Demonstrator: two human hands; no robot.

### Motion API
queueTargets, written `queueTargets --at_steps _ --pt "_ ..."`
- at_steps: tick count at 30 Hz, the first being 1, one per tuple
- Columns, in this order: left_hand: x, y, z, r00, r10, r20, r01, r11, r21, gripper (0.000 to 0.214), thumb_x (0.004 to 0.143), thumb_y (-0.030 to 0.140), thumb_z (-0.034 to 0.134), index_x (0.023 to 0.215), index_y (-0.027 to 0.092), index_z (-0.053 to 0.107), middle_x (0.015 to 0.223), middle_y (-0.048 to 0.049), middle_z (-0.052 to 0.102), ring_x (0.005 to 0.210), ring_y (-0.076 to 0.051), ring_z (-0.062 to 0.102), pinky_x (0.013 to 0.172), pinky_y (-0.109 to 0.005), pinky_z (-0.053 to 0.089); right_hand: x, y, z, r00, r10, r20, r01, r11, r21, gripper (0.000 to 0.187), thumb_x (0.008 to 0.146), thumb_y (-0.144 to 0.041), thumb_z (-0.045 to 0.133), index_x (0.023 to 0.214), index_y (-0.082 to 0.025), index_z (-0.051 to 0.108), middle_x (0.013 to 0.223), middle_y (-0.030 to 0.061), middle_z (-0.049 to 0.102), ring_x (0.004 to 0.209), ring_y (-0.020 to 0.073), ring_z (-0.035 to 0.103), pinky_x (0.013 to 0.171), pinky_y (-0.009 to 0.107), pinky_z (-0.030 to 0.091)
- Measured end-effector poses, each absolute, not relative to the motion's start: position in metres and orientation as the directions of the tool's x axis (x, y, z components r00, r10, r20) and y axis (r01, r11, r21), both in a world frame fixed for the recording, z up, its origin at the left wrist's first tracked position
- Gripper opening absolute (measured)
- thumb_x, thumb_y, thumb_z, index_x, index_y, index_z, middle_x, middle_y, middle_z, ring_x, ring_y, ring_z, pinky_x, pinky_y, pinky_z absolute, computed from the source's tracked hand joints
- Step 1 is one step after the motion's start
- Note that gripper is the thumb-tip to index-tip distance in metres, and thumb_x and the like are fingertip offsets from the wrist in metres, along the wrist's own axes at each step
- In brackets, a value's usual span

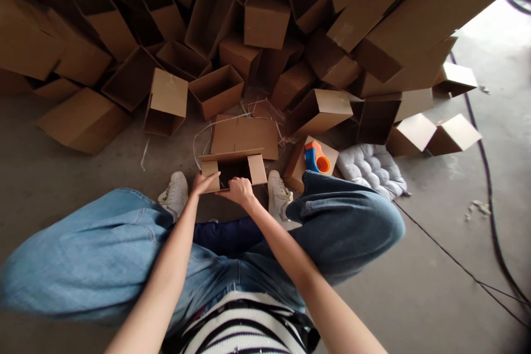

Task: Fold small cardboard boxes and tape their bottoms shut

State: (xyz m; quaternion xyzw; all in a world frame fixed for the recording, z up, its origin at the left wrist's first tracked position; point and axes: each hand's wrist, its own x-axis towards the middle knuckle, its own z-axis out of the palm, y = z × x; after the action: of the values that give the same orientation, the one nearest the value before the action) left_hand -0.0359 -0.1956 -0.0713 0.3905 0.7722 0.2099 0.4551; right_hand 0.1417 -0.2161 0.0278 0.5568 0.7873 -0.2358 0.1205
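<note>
Between my shoes is a small cardboard box [258, 169] with its end flaps folded partly inward and a dark gap in the middle. My left hand [204, 183] grips its left side, the thumb lying over the left flap. On the near edge, my right hand [238, 191] has its fingers curled over the cardboard. The undersides of both hands and the box's interior are mostly hidden. Just beyond the box lies a flat piece of cardboard [244, 135] on the floor. An orange and blue tape dispenser [317, 157] rests on another box [295, 166] to the right.
A large heap of cardboard boxes [265, 25] fills the far side. White strapping [199, 135] lies loose beyond my shoes. A grey tufted cushion [372, 170] sits right of the tape dispenser. Dark cables [484, 171] run across the floor at the right.
</note>
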Motion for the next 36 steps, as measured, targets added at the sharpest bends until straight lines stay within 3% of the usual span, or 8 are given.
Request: queueTargets --at_steps 11,36 --pt "-0.035 -0.196 -0.073 -0.274 0.801 -0.532 0.351 0.598 0.721 0.071 0.066 0.055 0.082 0.122 0.015 0.064 0.118 -0.0133 0.072 0.108 -0.026 0.069 0.085 -0.03 0.053 0.144 -0.223 0.025 -0.369 0.859 -0.356 0.918 0.277 -0.283 0.092 0.081 -0.088 0.027 0.098 -0.012 0.076 0.098 0.0161 0.073 0.093 0.0267 0.071 0.075 0.03 0.049" --pt "-0.036 -0.196 -0.077 -0.269 0.805 -0.529 0.346 0.593 0.727 0.064 0.066 0.054 0.081 0.116 0.016 0.067 0.115 -0.0116 0.073 0.105 -0.025 0.069 0.082 -0.029 0.053 0.144 -0.221 0.019 -0.371 0.85 -0.374 0.917 0.271 -0.293 0.09 0.08 -0.089 0.027 0.096 -0.015 0.076 0.099 0.015 0.073 0.092 0.0243 0.071 0.075 0.028 0.047"
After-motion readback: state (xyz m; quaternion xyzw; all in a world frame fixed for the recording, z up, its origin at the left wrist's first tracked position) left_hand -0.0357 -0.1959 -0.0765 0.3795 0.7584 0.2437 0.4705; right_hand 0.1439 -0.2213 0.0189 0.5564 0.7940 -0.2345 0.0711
